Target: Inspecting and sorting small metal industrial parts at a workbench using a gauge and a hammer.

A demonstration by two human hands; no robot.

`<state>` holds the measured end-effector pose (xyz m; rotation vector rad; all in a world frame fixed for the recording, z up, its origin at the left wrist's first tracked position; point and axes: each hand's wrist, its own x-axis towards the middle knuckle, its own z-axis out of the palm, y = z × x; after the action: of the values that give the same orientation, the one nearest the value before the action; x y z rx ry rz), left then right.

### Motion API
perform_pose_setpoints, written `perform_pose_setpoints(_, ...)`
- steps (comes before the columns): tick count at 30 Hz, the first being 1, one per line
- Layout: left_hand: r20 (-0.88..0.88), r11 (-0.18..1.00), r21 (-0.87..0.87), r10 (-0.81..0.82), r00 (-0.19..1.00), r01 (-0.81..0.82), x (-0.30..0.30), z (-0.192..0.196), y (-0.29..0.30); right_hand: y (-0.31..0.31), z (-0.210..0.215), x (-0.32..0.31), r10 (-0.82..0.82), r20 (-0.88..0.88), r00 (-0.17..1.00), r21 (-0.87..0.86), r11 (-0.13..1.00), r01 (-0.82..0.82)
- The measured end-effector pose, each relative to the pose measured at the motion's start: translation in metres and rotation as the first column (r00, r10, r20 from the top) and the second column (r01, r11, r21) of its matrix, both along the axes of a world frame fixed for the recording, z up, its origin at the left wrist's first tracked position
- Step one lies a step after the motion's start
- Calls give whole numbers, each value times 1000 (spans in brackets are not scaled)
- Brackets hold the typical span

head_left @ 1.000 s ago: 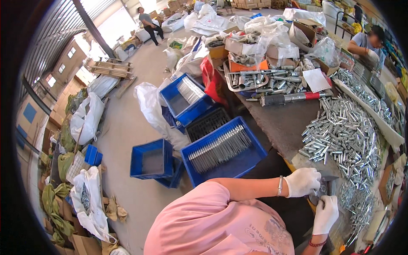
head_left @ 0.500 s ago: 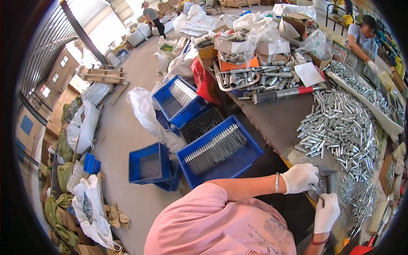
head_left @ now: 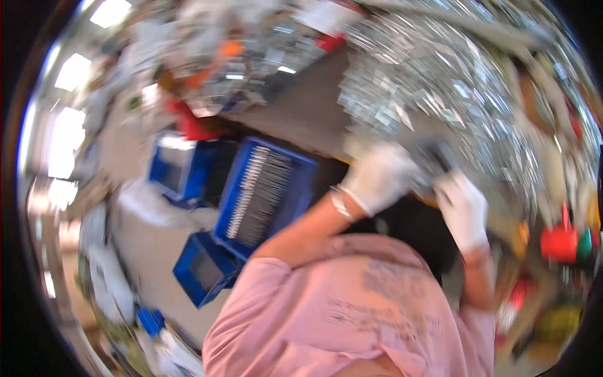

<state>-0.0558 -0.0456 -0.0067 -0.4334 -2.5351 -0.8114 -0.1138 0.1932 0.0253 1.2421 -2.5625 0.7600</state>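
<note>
Blur smears the metal pieces (head_left: pixel 414 88) into streaks; whether the left grip (head_left: pixel 380 179) and right grip (head_left: pixel 463 210) hold anything cannot be told. The lower edge cuts off the shirt (head_left: pixel 352 301).

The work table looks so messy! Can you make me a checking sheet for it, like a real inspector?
Surface: grey-brown table, partly covered.
Job's things: dark metal piece, blurred; silvery metal parts heaped loosely on the table.
Clutter: white sheet near the far edge of view; red object at right.
Hands: left hand and right hand, white-gloved, close by the dark metal piece; grip too blurred to tell.
Cables: nothing seen.
Surroundings: blue tray holding rows of metal rods; smaller blue bin nearby.
</note>
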Motion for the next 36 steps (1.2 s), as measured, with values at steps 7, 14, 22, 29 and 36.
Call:
perform_pose_setpoints(7,214,987,155,11,977,-45,-7,-5,-5,1,-11,-6,-35,-24,999,42,998,36)
perform_pose_setpoints(14,133,989,144,-4,991,-15,-1,3,14,15,-13,0,-44,-38,998,84,995,47)
perform_pose_setpoints(22,216,984,178,-9,976,-31,-4,-3,14,16,-16,-4,-19,-35,999,55,998,21)
perform_pose_setpoints(29,117,980,197,-31,993,7,-7,-9,13,5,-23,-7,2,-26,1000,-31,1000,-3)
perform_pose_setpoints(36,115,990,140,-21,993,5,-2,1,12,41,-9,-22,-258,-45,965,-63,965,255)
